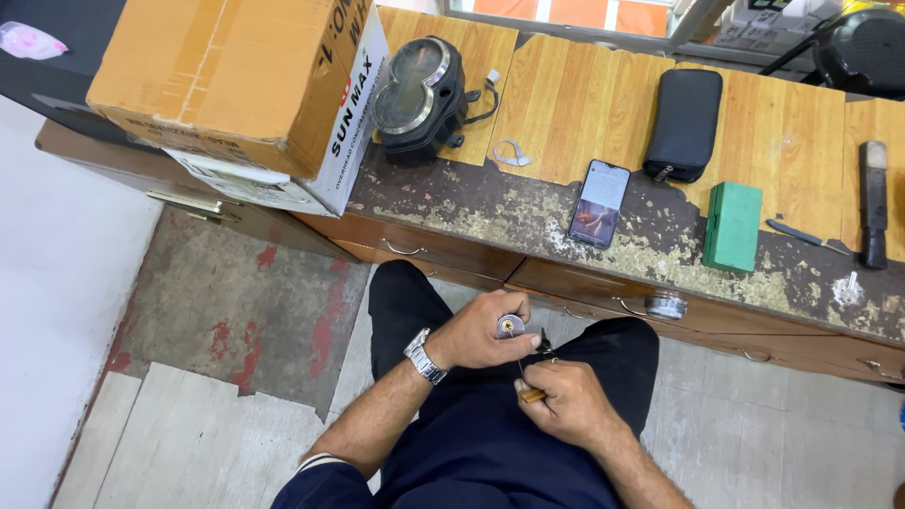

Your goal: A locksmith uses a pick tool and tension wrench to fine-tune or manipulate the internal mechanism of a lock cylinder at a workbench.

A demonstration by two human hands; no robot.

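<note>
A small round metal lock cylinder (510, 326) sits pinched in the closed fingers of the left hand (481, 332), its brass-coloured face turned up, held over the person's lap in dark trousers (490, 452). Just below those fingers, the right hand (566, 401) has its fingers curled shut around a thin tool with a wooden handle (533, 396), whose fine wire runs up to the cylinder's face. A metal wristwatch (424, 355) sits on the left wrist. Beyond the fingertips stands the worn wooden desk (584, 104) with drawers. On it, straight ahead of the fingers, lies a smartphone (600, 203); a black pouch (683, 123) and a green box (732, 226) lie to its right, while a motorcycle instrument cluster (419, 99) and a cardboard box (245, 90) are off to the left.
</note>
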